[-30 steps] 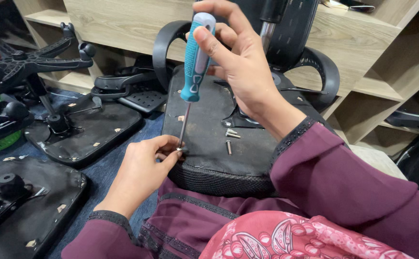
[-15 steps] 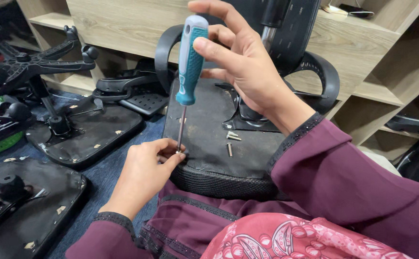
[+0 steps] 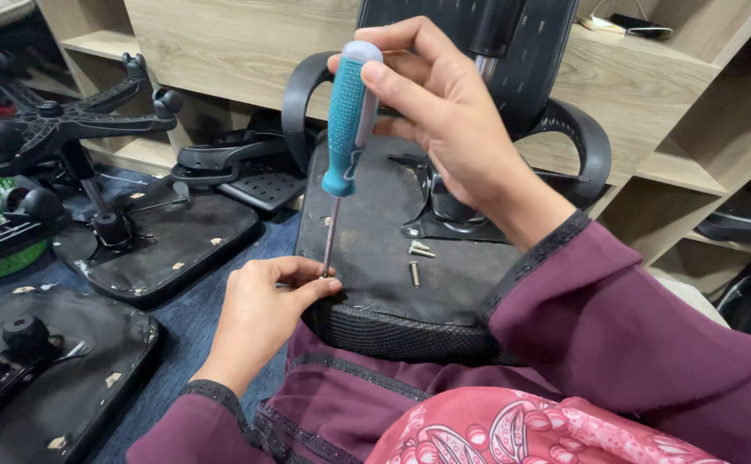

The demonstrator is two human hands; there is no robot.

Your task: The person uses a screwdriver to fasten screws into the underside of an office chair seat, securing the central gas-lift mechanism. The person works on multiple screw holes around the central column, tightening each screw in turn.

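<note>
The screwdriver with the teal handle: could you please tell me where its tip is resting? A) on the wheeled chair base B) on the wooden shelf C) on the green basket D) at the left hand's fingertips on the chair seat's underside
D: the screwdriver, held upright by the right hand, has its tip at the left hand fingertips on the upturned chair seat.

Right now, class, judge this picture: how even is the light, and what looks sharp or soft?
Head view: soft, even light, no glare; faint shadows under the screwdriver. Both the right hand and left hand are sharp, as are the loose screws; the wheel base at left is slightly softer.
</note>
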